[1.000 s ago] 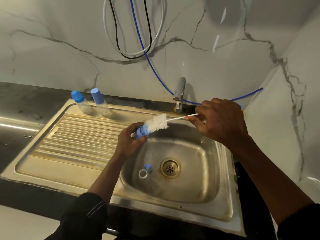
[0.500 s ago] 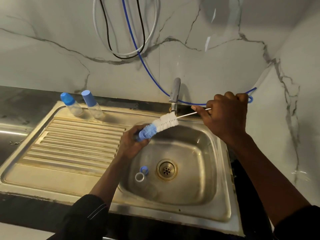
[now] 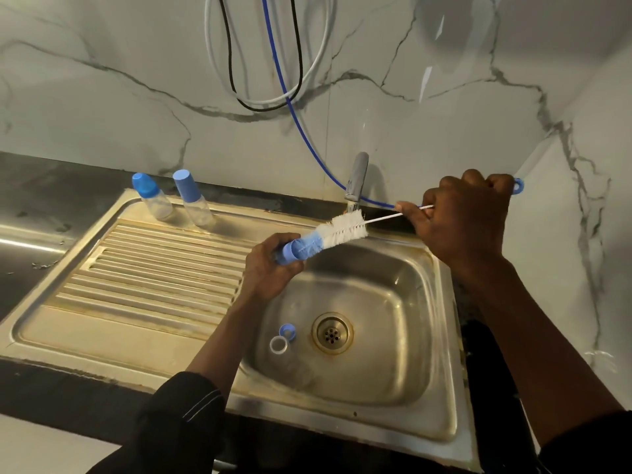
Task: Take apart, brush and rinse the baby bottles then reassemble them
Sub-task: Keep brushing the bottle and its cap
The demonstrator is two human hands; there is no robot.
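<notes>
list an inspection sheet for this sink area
surface: steel sink with ribbed drainboard, staining round the drain
job's things: left baby bottle and right baby bottle stand capped at the drainboard's back; blue ring and white ring lie in the basin
clutter: nothing seen
hands: left hand grips a blue cap; right hand holds the bottle brush by its wire handle, bristles partly inside the cap
cables: white cable, black cable and blue hose hang above the faucet
surroundings: marble-look wall, dark counter
</notes>
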